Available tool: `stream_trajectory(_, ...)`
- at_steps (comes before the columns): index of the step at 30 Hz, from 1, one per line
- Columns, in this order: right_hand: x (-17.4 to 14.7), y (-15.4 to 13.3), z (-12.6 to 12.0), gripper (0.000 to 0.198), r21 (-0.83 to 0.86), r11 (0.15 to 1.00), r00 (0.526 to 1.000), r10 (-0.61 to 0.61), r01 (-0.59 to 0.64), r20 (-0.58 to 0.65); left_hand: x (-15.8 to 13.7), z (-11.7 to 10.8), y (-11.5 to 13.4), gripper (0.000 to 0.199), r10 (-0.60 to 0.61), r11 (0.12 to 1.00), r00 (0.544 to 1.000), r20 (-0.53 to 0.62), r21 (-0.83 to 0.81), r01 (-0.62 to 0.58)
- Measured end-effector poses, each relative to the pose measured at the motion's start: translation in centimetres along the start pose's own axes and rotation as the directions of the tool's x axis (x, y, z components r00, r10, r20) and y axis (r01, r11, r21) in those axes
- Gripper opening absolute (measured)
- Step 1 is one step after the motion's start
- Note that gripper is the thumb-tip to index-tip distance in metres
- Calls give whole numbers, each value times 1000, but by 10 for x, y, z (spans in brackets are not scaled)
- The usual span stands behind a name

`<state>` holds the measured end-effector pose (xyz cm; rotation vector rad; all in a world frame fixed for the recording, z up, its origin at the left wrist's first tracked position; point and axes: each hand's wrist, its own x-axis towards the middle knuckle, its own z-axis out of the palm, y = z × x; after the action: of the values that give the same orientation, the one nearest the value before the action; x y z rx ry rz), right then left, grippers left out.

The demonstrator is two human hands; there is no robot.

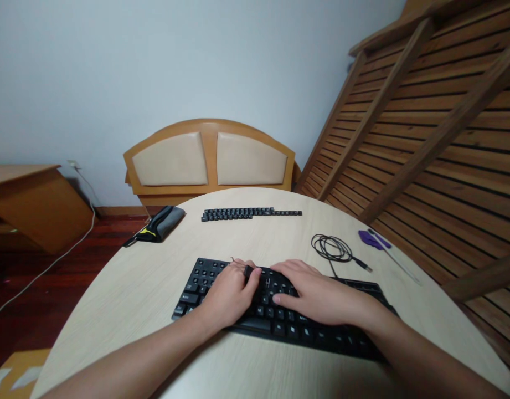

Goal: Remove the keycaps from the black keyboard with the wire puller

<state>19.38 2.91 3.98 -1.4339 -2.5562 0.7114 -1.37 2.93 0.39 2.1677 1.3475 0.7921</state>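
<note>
A black keyboard [263,326] lies across the near part of the table, several of its key positions bare of caps at the upper left and middle. Over its middle, my left hand [232,285] is closed, with a small black keycap [248,271] between thumb and forefinger. A thin wire-like piece [233,259] sticks up by its fingers; what it belongs to is hidden. My right hand [317,293] rests on the keyboard right of the left one, fingers stretched out and thumb apart, with no object seen in it. Rows of loose black keycaps [238,213] stand near the far side.
The keyboard's coiled cable [331,248] with its plug lies at the right. Beyond it are a purple cloth [373,239] and a thin white-handled brush [398,263]. A black-and-yellow pouch [159,224] sits at the table's left edge. A wooden slatted frame [429,122] leans at the right.
</note>
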Motion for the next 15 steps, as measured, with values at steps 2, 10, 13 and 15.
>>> stream_trajectory(2,-8,4,7,62,18,1000,1000,-25,25,17,0,-1,0,30,-8,1000,1000,-7,-10,8)
stream_trajectory(10,-2,6,31,62,46,992,989,-115,119,-89,-5,-7,5,30,-41,997,999,14,-68,42)
stream_trajectory(13,1,-1,39,61,43,987,973,-143,153,-178,-7,-8,8,31,-39,995,999,-3,-91,39)
stream_trajectory(15,3,-4,44,59,39,986,962,-152,165,-229,-8,-8,9,32,-37,994,999,-15,-103,35)
